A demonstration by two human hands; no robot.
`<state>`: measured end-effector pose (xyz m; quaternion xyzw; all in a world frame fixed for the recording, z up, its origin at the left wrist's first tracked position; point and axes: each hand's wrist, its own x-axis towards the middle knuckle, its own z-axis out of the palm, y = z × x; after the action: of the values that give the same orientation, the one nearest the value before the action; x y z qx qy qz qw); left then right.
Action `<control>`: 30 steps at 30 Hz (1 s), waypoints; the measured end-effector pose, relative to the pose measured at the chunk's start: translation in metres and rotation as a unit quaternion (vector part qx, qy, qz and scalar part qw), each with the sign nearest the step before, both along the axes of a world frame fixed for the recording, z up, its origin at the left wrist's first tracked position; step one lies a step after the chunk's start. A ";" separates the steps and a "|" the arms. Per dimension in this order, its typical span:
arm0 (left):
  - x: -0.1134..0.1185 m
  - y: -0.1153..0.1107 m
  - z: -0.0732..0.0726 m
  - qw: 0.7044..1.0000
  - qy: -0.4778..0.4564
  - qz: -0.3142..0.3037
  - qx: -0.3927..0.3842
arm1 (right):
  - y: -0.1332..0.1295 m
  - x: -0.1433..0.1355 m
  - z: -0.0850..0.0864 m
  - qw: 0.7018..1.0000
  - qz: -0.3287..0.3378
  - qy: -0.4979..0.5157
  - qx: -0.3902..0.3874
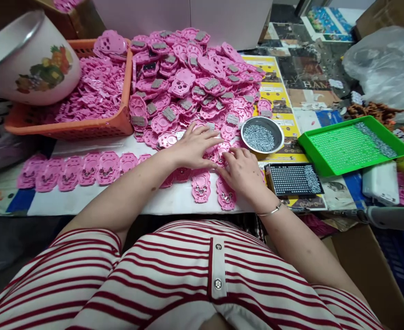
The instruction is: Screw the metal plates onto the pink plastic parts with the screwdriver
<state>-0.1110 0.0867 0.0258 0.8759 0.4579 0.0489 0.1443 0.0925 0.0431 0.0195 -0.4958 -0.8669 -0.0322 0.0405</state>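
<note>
My left hand [197,147] reaches over the near edge of a heap of pink plastic casings [182,82], its fingers spread and palm down. Just to the right, my right hand [242,170] rests low over the table with bent fingers, thumb apart from the index finger. A pink casing [221,157] lies between the two hands, partly covered by their fingers. Below them are two more casings, one [201,187] under my left hand and one [226,195] beside my right wrist, with small metal parts in them. What lies under my palms is hidden.
A row of pink casings [79,170] runs along the left. Behind it stands an orange basket [128,87] of small pink parts, with a white pot [56,68] on it. A bowl of screws [261,136], black tray [287,178] and green tray [342,146] sit right.
</note>
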 end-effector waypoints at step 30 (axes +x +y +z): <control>-0.015 -0.120 -0.014 0.991 0.030 0.099 0.080 | -0.082 0.083 0.012 0.997 -0.062 -0.049 0.011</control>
<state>-0.1264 -0.0329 0.0114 0.8359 0.5412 0.0732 0.0549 0.1759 -0.0388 0.0311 -0.5463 -0.8348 -0.0681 0.0014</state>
